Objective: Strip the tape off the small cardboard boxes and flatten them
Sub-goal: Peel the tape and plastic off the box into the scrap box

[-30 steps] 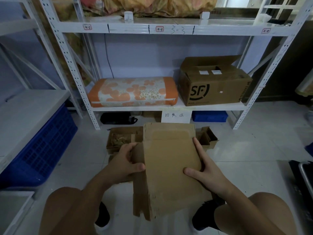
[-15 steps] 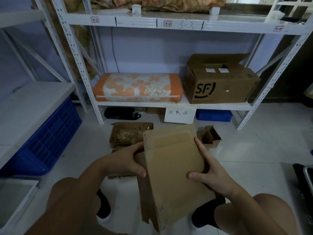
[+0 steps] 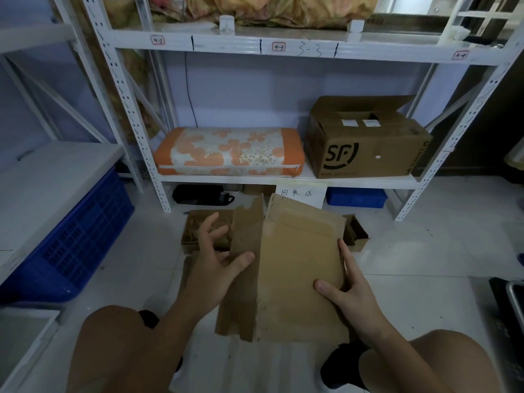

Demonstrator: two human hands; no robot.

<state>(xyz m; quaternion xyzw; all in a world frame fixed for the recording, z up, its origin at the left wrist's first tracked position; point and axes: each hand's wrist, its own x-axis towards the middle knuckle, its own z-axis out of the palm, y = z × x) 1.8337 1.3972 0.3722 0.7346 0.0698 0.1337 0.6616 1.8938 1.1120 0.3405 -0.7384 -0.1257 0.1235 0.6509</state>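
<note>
Right hand (image 3: pixel 350 296) grips flattened box (image 3: pixel 295 268), lengthwise away

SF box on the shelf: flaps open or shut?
Open. The SF box sits on the shelf with its rear flap standing up and the top unsealed. What it holds cannot be told from here.

The left hand (image 3: pixel 215 259) has been opened, its fingers spread, with only the thumb kept on the flattened box (image 3: pixel 295 268), whose left panel has been swung outward.
</note>
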